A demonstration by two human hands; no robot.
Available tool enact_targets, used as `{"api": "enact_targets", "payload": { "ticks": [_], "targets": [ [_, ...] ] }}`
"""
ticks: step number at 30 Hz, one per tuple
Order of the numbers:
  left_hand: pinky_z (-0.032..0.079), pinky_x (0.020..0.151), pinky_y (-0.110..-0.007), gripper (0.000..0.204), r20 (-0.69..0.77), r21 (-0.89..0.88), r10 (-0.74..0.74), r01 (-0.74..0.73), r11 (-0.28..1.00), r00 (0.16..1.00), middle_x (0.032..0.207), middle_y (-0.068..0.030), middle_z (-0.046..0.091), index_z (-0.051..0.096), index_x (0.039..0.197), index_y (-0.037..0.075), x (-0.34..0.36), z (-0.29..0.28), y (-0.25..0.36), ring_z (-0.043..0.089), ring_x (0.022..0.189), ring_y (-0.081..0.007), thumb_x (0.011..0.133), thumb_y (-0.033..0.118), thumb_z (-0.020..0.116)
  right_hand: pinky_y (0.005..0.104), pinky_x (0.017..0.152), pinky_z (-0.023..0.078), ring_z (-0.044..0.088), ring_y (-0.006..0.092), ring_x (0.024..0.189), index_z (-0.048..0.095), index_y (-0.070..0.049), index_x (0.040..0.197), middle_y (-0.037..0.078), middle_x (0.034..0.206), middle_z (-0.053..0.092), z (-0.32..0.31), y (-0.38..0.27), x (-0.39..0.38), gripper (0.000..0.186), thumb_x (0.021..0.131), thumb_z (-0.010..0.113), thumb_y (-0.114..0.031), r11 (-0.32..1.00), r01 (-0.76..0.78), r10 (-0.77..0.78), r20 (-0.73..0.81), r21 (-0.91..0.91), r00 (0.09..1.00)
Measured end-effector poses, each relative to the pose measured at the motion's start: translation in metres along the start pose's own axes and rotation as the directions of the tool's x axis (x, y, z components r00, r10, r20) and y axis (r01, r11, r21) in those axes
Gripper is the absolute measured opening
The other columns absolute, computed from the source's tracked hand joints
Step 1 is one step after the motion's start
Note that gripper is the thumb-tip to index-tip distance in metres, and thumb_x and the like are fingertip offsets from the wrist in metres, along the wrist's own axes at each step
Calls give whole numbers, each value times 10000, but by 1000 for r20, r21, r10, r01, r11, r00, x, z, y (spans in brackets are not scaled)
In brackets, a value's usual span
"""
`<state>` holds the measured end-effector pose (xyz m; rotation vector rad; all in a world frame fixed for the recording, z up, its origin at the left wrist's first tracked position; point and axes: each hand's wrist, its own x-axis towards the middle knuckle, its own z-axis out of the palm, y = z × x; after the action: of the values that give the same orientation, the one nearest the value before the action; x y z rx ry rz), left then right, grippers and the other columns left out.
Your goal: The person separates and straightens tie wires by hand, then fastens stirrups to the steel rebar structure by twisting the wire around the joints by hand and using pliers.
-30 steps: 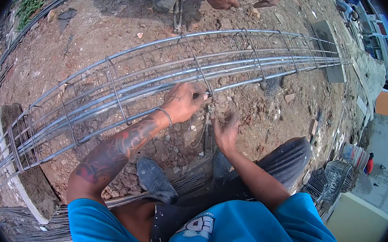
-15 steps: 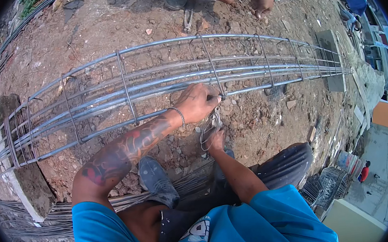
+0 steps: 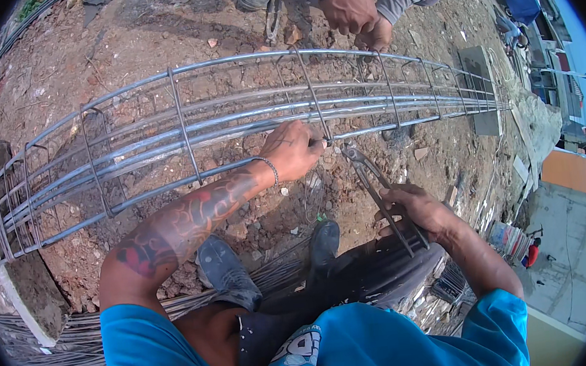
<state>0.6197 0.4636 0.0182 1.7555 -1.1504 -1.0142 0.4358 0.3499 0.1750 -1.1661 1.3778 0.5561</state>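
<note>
A long rebar cage (image 3: 230,60) with square stirrups lies across in front of me. My left hand (image 3: 291,151) is closed on its near bar, fingertips pressed where a stirrup (image 3: 312,91) meets that bar; whether a tie wire is pinched there is hidden. Just right of those fingertips are the jaws of steel pincers (image 3: 353,154), below the bar. My right hand (image 3: 419,209) grips the pincers by their long handles, which are spread somewhat apart and slant down toward my thigh.
Across the cage a co-worker's hands (image 3: 354,9) work at the far bar. Another pair of pincers (image 3: 273,21) lies on the dirt by their boot. Concrete blocks (image 3: 30,293) support the cage ends. Loose rebar lies behind my boots (image 3: 225,271).
My right hand has left the wire loop below the cage, moved right and now holds pincers at the joint. The left hand stays put. The co-worker's hands came nearer to the far bar.
</note>
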Motion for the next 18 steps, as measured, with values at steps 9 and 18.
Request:
{"api": "enact_targets", "payload": {
  "ticks": [9, 18],
  "targets": [
    [474, 717, -418, 214, -56, -61, 20, -23, 998, 998, 765, -197, 625, 649, 810, 3, -2, -2, 7, 612, 732, -353, 812, 187, 538, 374, 663, 583, 665, 261, 831, 381, 35, 1199, 172, 840, 635, 1, -48, -13, 383, 964, 419, -264, 958, -134, 156, 71, -252, 985],
    [489, 712, -397, 234, -138, -23, 126, -131, 991, 982, 769, -186, 640, 668, 872, -6, -4, 4, -5, 625, 720, -328, 809, 191, 560, 389, 648, 580, 661, 274, 781, 400, -55, 877, 257, 906, 640, 24, -82, -15, 255, 974, 386, -291, 933, -192, 228, 88, -303, 970]
  ]
}}
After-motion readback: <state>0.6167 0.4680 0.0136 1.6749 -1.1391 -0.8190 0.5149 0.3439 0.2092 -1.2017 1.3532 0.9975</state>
